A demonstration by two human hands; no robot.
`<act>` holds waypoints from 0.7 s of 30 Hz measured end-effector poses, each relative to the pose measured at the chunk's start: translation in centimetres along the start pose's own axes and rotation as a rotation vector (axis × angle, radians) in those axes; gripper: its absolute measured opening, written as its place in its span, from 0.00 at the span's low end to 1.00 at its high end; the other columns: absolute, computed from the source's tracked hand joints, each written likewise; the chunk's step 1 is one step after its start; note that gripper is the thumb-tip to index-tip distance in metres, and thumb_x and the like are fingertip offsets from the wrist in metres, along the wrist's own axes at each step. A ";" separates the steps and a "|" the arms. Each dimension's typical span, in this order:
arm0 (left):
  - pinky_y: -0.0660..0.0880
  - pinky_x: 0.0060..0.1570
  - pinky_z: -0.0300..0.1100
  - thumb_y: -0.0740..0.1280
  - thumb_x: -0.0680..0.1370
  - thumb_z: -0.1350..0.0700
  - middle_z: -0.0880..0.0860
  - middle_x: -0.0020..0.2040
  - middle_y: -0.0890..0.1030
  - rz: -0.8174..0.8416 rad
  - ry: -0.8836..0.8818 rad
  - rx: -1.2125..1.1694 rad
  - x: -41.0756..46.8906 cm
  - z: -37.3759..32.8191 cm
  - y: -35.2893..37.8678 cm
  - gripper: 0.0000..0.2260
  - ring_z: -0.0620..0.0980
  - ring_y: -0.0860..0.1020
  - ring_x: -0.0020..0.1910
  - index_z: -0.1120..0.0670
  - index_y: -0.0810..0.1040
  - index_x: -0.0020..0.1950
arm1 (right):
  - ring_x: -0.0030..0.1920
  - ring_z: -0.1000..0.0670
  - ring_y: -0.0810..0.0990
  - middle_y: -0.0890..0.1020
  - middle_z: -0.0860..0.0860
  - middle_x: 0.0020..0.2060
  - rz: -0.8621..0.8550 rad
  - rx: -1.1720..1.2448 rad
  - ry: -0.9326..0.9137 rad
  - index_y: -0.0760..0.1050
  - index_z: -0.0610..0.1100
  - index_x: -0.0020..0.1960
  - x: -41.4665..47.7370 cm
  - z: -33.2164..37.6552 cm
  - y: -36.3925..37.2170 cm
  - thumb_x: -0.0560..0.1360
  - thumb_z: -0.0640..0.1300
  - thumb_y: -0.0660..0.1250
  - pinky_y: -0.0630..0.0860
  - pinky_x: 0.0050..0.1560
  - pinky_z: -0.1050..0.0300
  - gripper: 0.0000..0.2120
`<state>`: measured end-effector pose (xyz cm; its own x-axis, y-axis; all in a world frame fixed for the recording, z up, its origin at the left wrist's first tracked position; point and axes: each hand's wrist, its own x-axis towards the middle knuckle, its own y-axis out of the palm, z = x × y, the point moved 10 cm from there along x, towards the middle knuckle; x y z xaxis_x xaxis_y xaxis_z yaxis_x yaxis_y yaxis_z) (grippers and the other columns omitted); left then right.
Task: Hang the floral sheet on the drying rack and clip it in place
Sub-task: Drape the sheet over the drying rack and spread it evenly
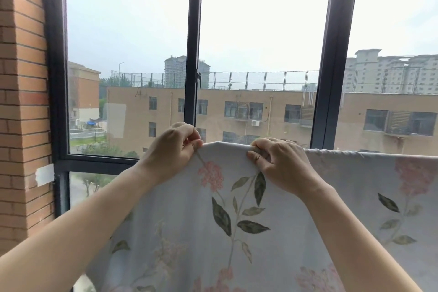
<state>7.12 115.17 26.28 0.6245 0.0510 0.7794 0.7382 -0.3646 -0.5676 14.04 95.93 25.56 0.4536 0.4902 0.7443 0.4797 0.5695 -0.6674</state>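
Dark-framed window (193,54) fills the far side, brick wall (22,78) at left, tan buildings beyond the glass. Floral sheet (237,220) hangs in front of the window, its top fold running level from centre to the right edge; the support beneath the fold is hidden by cloth. Left hand (173,152) pinches the sheet's top left corner, fingers closed on the fabric. Right hand (277,161) sits just beside it, fingers curled over the fold, thumb pressed against the near face.

Home balcony, brick wall (23,102), dark-framed window (193,54)
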 end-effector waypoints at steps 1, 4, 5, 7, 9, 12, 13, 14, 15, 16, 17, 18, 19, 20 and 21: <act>0.68 0.40 0.28 0.68 0.77 0.56 0.45 0.44 0.78 0.018 0.000 -0.017 -0.3 0.1 0.2 0.01 0.43 0.76 0.42 0.52 0.78 0.46 | 0.46 0.50 0.78 0.82 0.57 0.46 0.000 0.004 0.001 0.77 0.51 0.48 0.0 0.0 0.0 0.78 0.56 0.61 0.62 0.46 0.57 0.11; 0.70 0.43 0.26 0.69 0.76 0.58 0.47 0.47 0.82 0.012 -0.011 -0.047 -1.5 0.4 0.9 0.07 0.45 0.79 0.45 0.53 0.82 0.54 | 0.47 0.51 0.78 0.82 0.57 0.46 0.004 0.005 0.007 0.77 0.52 0.49 0.0 -0.3 0.1 0.78 0.57 0.60 0.63 0.45 0.57 0.11; 0.71 0.46 0.27 0.70 0.75 0.60 0.47 0.48 0.83 -0.048 -0.021 -0.063 -1.9 0.5 0.5 0.09 0.45 0.79 0.46 0.54 0.83 0.55 | 0.47 0.51 0.78 0.82 0.57 0.46 0.005 0.004 0.009 0.77 0.52 0.50 0.0 -0.3 0.1 0.78 0.58 0.60 0.62 0.45 0.57 0.12; 0.73 0.51 0.33 0.72 0.73 0.62 0.47 0.49 0.83 -0.186 -0.043 -0.080 -3.0 0.4 -0.3 0.11 0.45 0.80 0.48 0.55 0.84 0.55 | 0.48 0.50 0.78 0.82 0.57 0.47 -0.003 0.007 0.013 0.77 0.52 0.51 -0.1 -0.3 0.0 0.78 0.58 0.60 0.61 0.45 0.57 0.12; 0.74 0.54 0.36 0.73 0.72 0.64 0.49 0.50 0.84 -0.281 -0.047 -0.064 -3.8 0.2 -0.7 0.13 0.46 0.80 0.49 0.56 0.84 0.56 | 0.49 0.50 0.78 0.82 0.57 0.47 -0.018 0.018 0.011 0.77 0.53 0.53 -0.2 -0.2 -0.1 0.78 0.57 0.60 0.60 0.46 0.58 0.12; 0.75 0.54 0.38 0.73 0.72 0.64 0.50 0.51 0.84 -0.339 -0.062 -0.042 -4.4 0.0 -0.9 0.13 0.45 0.79 0.49 0.56 0.83 0.56 | 0.48 0.50 0.78 0.82 0.56 0.47 -0.040 0.023 0.010 0.78 0.52 0.52 -0.2 -0.1 -0.1 0.79 0.57 0.60 0.60 0.46 0.58 0.12; 0.76 0.54 0.40 0.73 0.72 0.63 0.50 0.51 0.84 -0.343 -0.067 -0.031 -4.5 0.0 -0.9 0.13 0.46 0.80 0.50 0.56 0.83 0.57 | 0.48 0.50 0.78 0.82 0.56 0.47 -0.044 0.023 0.007 0.78 0.52 0.52 -0.2 0.0 0.0 0.79 0.56 0.60 0.61 0.47 0.58 0.11; 0.77 0.54 0.42 0.73 0.73 0.61 0.50 0.52 0.84 -0.341 -0.073 -0.014 -4.8 0.1 -0.9 0.13 0.46 0.80 0.50 0.55 0.83 0.58 | 0.48 0.50 0.77 0.82 0.55 0.48 -0.047 0.029 0.003 0.78 0.51 0.52 -0.2 0.0 0.1 0.79 0.56 0.60 0.63 0.49 0.58 0.11; 0.76 0.54 0.42 0.73 0.74 0.58 0.50 0.53 0.84 -0.332 -0.079 0.004 -5.1 0.3 -0.9 0.13 0.46 0.79 0.51 0.55 0.82 0.59 | 0.49 0.50 0.77 0.82 0.54 0.49 -0.052 0.047 0.007 0.78 0.51 0.53 -0.2 0.1 0.1 0.79 0.54 0.61 0.64 0.52 0.58 0.10; 0.75 0.54 0.41 0.72 0.75 0.55 0.50 0.54 0.83 -0.313 -0.092 0.013 -5.6 0.6 -0.9 0.14 0.46 0.79 0.51 0.55 0.82 0.60 | 0.52 0.50 0.77 0.82 0.54 0.51 -0.066 0.073 0.017 0.78 0.50 0.55 -0.4 0.3 0.0 0.79 0.52 0.62 0.66 0.56 0.57 0.10; 0.75 0.54 0.40 0.70 0.76 0.51 0.50 0.55 0.83 -0.291 -0.109 0.011 -6.1 1.0 -1.0 0.15 0.47 0.79 0.52 0.55 0.81 0.61 | 0.54 0.50 0.76 0.81 0.53 0.54 -0.092 0.098 0.029 0.77 0.49 0.57 -0.6 0.5 -0.2 0.78 0.51 0.64 0.66 0.59 0.56 0.11; 0.75 0.54 0.40 0.67 0.76 0.48 0.49 0.55 0.83 -0.264 -0.131 0.005 -6.8 1.7 -1.2 0.17 0.47 0.80 0.52 0.54 0.81 0.61 | 0.57 0.50 0.75 0.80 0.52 0.55 -0.120 0.119 0.042 0.76 0.48 0.60 -1.1 1.0 -0.5 0.78 0.49 0.65 0.68 0.62 0.55 0.12; 0.76 0.53 0.41 0.65 0.76 0.45 0.49 0.54 0.83 -0.235 -0.152 -0.002 -7.4 2.4 -1.5 0.18 0.48 0.80 0.52 0.53 0.81 0.61 | 0.58 0.50 0.75 0.80 0.52 0.56 -0.143 0.135 0.051 0.76 0.47 0.61 -1.6 1.6 -0.8 0.78 0.48 0.65 0.69 0.63 0.54 0.13; 0.77 0.52 0.43 0.63 0.76 0.44 0.48 0.53 0.83 -0.205 -0.169 -0.014 -8.1 3.3 -1.9 0.18 0.48 0.81 0.50 0.52 0.81 0.60 | 0.59 0.51 0.74 0.79 0.52 0.57 -0.160 0.148 0.055 0.76 0.46 0.62 -2.2 2.5 -1.0 0.77 0.47 0.66 0.70 0.64 0.55 0.14; 0.78 0.50 0.44 0.63 0.77 0.43 0.47 0.52 0.83 -0.180 -0.185 -0.046 -8.8 4.2 -2.3 0.17 0.47 0.81 0.49 0.51 0.82 0.59 | 0.61 0.51 0.74 0.78 0.52 0.58 -0.167 0.156 0.057 0.75 0.46 0.63 -2.7 3.5 -0.9 0.77 0.46 0.66 0.70 0.64 0.56 0.15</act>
<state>0.99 119.45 19.63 0.5233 0.2869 0.8024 0.8320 -0.3756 -0.4083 9.76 96.34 24.24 0.4214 0.3446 0.8388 0.4317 0.7372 -0.5197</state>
